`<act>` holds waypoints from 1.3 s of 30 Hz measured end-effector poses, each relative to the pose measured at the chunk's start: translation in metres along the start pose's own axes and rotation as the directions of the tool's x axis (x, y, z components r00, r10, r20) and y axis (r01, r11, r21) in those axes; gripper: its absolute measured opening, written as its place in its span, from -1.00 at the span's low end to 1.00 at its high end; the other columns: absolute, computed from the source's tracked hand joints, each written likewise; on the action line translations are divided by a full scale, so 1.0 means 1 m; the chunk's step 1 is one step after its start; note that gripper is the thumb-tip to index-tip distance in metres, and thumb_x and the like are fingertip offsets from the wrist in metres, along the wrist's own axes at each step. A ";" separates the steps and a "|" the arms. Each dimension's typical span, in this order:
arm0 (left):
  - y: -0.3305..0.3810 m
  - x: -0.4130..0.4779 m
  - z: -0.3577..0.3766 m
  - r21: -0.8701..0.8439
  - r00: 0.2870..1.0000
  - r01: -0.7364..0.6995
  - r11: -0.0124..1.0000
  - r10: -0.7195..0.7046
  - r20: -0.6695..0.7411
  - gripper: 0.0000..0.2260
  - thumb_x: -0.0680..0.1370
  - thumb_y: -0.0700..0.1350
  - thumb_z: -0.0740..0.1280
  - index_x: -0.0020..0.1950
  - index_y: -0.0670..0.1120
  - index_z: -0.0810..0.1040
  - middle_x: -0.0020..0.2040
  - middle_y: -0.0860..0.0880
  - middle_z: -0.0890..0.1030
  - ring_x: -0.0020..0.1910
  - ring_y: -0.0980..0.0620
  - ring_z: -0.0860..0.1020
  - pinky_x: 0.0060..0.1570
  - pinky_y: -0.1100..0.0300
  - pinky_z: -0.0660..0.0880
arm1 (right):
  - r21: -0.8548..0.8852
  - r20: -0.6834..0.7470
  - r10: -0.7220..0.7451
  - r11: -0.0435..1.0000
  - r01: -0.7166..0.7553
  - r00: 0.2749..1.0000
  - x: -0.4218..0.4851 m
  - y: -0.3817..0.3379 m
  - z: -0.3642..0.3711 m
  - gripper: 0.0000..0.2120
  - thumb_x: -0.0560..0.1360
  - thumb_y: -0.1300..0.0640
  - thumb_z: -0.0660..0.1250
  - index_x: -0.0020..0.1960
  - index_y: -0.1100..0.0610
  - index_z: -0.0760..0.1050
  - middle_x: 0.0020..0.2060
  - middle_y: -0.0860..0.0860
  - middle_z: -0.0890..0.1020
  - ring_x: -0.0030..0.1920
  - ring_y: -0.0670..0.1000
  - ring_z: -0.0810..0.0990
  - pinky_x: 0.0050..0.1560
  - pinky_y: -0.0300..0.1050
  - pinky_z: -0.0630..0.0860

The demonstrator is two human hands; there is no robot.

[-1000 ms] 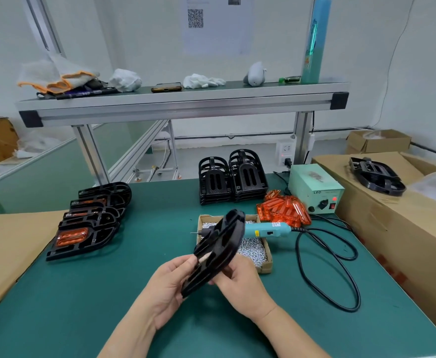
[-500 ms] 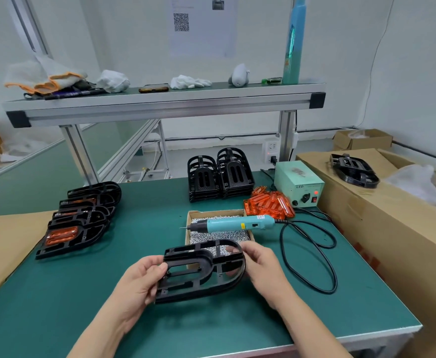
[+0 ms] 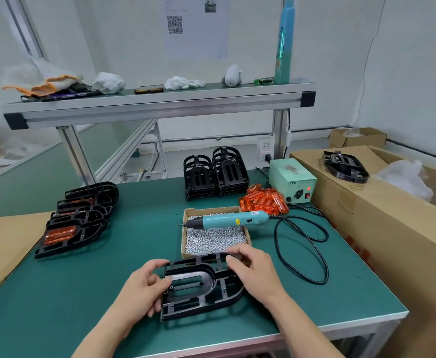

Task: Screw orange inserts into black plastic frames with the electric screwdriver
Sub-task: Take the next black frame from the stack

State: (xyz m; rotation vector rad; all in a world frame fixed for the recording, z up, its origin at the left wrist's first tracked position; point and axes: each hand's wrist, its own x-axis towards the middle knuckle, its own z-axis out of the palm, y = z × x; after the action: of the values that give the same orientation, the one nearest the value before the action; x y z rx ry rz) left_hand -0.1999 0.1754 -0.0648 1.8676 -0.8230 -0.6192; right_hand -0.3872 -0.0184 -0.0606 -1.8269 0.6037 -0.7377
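Observation:
A black plastic frame lies flat on the green table near the front edge. My left hand grips its left end, fingers curled over the rim. My right hand holds its rounded right end, fingertips on the top edge. The teal electric screwdriver rests across a cardboard box of screws just behind the frame. A pile of orange inserts sits right of that box.
Finished frames with orange inserts lie at the left. Two stacks of bare black frames stand at the back. A green power unit, its black cable and large cardboard boxes fill the right side.
The frame went from tilted upright in both hands to flat on the table. Both hands came down with it and keep hold of its ends.

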 end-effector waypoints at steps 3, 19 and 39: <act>0.003 0.001 0.004 0.106 0.999 -0.007 0.994 0.010 -0.032 -0.79 0.60 -0.15 0.34 0.18 0.10 0.49 -0.46 -0.06 0.55 -0.58 0.02 0.37 -0.51 0.26 0.34 | -0.081 -0.020 -0.026 0.996 0.024 0.999 0.001 0.002 0.001 -0.82 0.50 0.23 0.42 -0.14 -0.04 0.66 -0.23 -0.18 0.66 -0.22 -0.19 0.55 -0.15 -0.40 0.43; 0.010 0.011 0.012 0.458 0.959 -0.125 0.880 0.225 -0.171 -0.84 0.48 -0.08 0.47 0.05 0.09 0.65 -0.09 0.11 0.50 -0.13 0.18 0.51 -0.11 0.38 0.35 | -0.535 -0.049 -0.065 0.845 0.028 0.997 0.009 0.000 0.004 -0.89 0.55 0.09 0.30 -0.05 -0.05 0.60 -0.14 -0.17 0.65 -0.11 -0.11 0.55 -0.05 -0.14 0.47; -0.002 0.014 0.015 0.421 0.953 -0.128 0.898 0.228 -0.198 -0.79 0.47 -0.06 0.48 -0.05 0.26 0.59 -0.10 0.17 0.52 -0.08 0.26 0.48 -0.17 0.44 0.33 | -0.496 -0.214 -0.195 0.866 0.065 0.957 0.005 0.006 0.009 -0.88 0.50 0.09 0.35 -0.21 -0.01 0.51 -0.33 -0.14 0.57 -0.28 -0.05 0.52 -0.20 -0.05 0.50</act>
State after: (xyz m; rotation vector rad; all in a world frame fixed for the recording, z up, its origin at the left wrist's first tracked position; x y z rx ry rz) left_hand -0.2011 0.1561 -0.0734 2.1528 -1.0002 -0.0970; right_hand -0.3777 -0.0187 -0.0674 -2.2706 0.9049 -0.9928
